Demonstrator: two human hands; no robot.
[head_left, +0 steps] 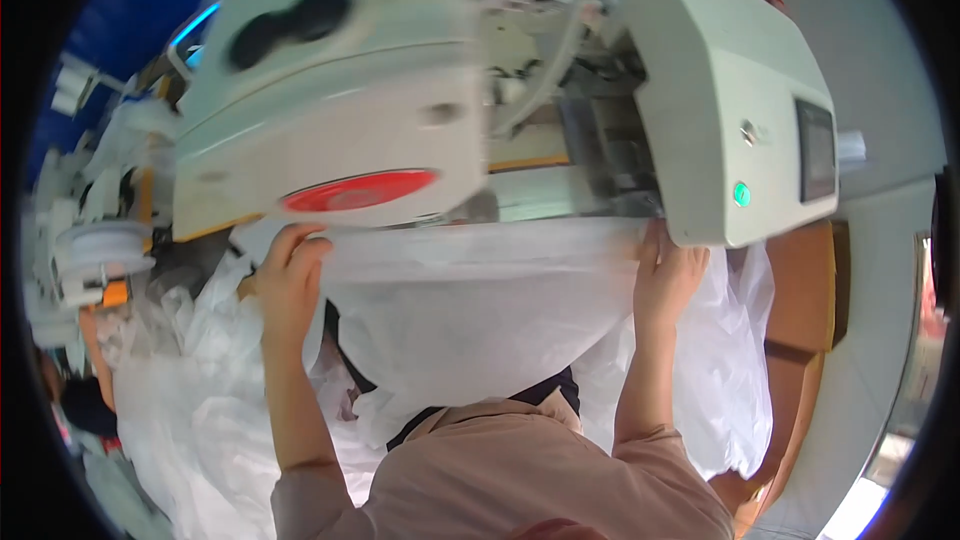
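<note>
A thin white sheet (470,325) hangs over my lap, its far edge lying in a long straight band along the front of a pale sewing-type machine (390,140). At the left end of that band, my left hand (290,265) pinches the sheet with bent fingers. My right hand (670,275) grips the same edge at the right end, just beneath the machine's control housing (720,110); its fingertips are partly hidden and blurred. Both forearms reach forward, with the sheet stretched between them. Whether it is fabric or film, I cannot tell.
More white material (220,420) is heaped at my left and beside my right arm. A brown cardboard box (800,290) stands at the right. The housing carries a green button (741,194) and a dark screen (816,150). Another person's arm (97,355) shows at far left, near another machine (95,250).
</note>
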